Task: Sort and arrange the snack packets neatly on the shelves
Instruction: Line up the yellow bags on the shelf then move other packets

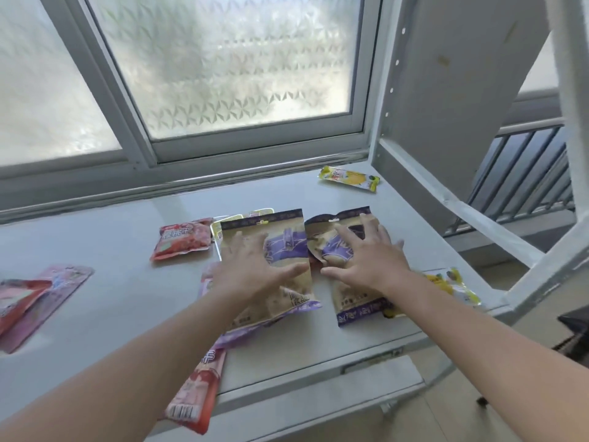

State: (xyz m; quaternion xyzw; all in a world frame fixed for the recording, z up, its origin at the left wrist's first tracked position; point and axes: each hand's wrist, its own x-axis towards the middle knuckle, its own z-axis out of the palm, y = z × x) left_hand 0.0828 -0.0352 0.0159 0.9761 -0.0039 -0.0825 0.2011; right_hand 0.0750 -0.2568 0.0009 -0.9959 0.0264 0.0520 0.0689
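Two tan-and-purple snack packets lie side by side on the white shelf. My left hand rests flat with spread fingers on the left packet. My right hand lies with spread fingers on the crumpled right packet. More packets peek out from under the left one, among them a yellow-edged one at its upper left. A red packet lies further left. A yellow packet sits at the back right, another near the right edge behind my wrist.
A red-and-pink packet hangs over the shelf's front edge. Pink and red packets lie at the far left. Behind the shelf stands a frosted window. The white shelf frame rises at the right, with a railing beyond.
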